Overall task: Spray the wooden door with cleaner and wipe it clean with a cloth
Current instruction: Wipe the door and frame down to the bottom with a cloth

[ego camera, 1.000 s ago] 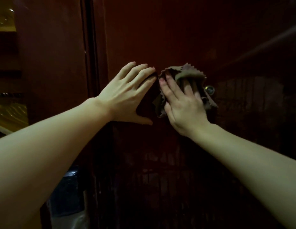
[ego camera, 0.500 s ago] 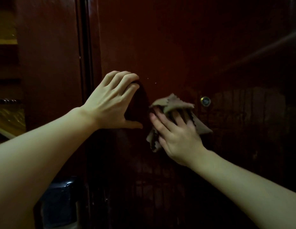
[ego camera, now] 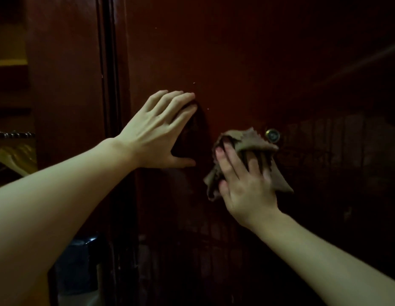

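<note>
- Two hands on the wooden door (ego camera: 247, 51): my left hand (ego camera: 157, 133) braces it flat, fingers spread.
- My right hand (ego camera: 245, 184) presses the cloth (ego camera: 249, 142) at frame centre, beside the peephole (ego camera: 272, 135).
- Since a second ago, I've swept the cloth downward; wiping is underway, streaks remain lower down.

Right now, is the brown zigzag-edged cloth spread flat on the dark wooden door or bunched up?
Bunched up. The brown zigzag-edged cloth is crumpled under the right hand, folds sticking out above and either side.

Dim, warm-toned scene, corners falling into black, faint streaky sheen on the door (ego camera: 247, 62), soft focus
</note>
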### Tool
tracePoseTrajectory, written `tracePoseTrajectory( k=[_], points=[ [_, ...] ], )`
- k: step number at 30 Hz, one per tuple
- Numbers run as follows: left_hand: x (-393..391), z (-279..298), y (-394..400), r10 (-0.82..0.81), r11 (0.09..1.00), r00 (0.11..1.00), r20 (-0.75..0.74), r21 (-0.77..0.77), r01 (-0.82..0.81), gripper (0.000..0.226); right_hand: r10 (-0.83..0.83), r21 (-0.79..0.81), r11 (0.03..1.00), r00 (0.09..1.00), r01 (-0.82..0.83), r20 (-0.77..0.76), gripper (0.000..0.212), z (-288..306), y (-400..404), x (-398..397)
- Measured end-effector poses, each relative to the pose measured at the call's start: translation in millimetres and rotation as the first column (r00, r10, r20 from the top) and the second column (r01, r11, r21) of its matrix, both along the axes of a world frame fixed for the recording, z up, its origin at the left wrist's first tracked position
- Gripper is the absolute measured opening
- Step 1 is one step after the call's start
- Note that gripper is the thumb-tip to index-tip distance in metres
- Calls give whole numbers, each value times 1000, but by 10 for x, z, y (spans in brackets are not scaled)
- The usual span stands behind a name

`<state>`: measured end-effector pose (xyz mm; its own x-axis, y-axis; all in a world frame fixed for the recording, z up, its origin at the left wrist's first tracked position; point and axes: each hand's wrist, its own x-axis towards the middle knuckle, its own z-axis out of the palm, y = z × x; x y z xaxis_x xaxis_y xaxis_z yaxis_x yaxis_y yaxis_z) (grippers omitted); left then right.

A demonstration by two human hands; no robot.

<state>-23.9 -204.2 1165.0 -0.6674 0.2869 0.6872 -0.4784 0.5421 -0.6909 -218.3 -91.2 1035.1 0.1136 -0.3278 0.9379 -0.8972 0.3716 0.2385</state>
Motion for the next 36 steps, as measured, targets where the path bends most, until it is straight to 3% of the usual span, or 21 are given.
tracePoseTrajectory(
  k=[4, 12, 20, 26, 29, 36],
  points=[
    [-127, -56, 150, 46, 999, 997, 58, 6, -46, 108, -12, 108, 994, 998, 18, -56, 65, -358, 241, -247],
    [-475, -66, 395, 68, 997, 996, 55, -30, -67, 108, -57, 65, 996, 998, 59, -33, 62, 456, 302, -311],
    [-837, -181, 549, 99, 995, 994, 42, -33, -97, 111, -17, 144, 989, 999, 21, -31, 64, -325, 527, -701],
    [-967, -126, 660, 117, 993, 992, 39, -40, -115, 115, -48, 93, 995, 992, 38, 117, 68, 301, 593, -854],
    [-1059, -127, 706, 92, 995, 995, 23, -36, -91, 116, -78, 75, 995, 990, 69, 122, 68, 413, 602, -902],
    [-1190, -116, 816, 134, 991, 991, 28, -1, -134, 117, -112, 166, 981, 992, 100, 61, 66, -284, 786, -1069]
  ],
)
